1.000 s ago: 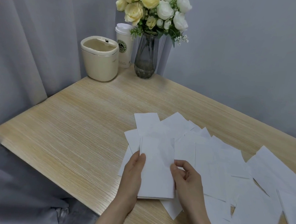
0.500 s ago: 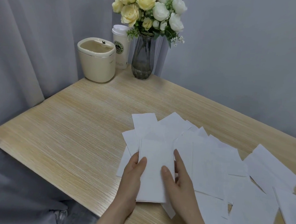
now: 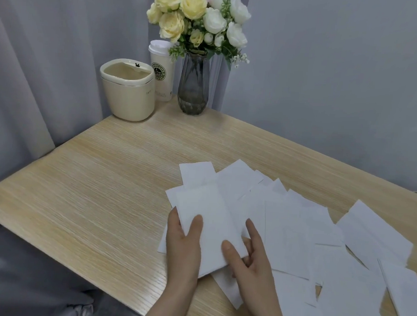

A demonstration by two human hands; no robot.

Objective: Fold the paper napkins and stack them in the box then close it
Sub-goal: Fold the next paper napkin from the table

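Observation:
A folded white napkin point(image 3: 208, 221) lies slanted over a spread of several white paper napkins point(image 3: 293, 226) on the wooden table point(image 3: 98, 187). My left hand point(image 3: 183, 251) pinches its left edge, thumb on top and a fingertip showing past the edge. At the napkin's near right corner my right hand point(image 3: 255, 258) holds it, thumb pressed on top and fingers stretched along the right side. A cream box with a lid point(image 3: 128, 89) stands at the table's far left corner, well away from both hands.
A white coffee cup point(image 3: 161, 72) and a dark glass vase of yellow and white flowers point(image 3: 193, 83) stand beside the box. Grey curtains hang behind and to the left. More napkins point(image 3: 374, 231) reach toward the right edge. The table's front edge runs just below my wrists.
The folded napkin has turned so its far end points left. My right hand went from curled fingers at its edge to thumb on top; my left hand keeps its hold.

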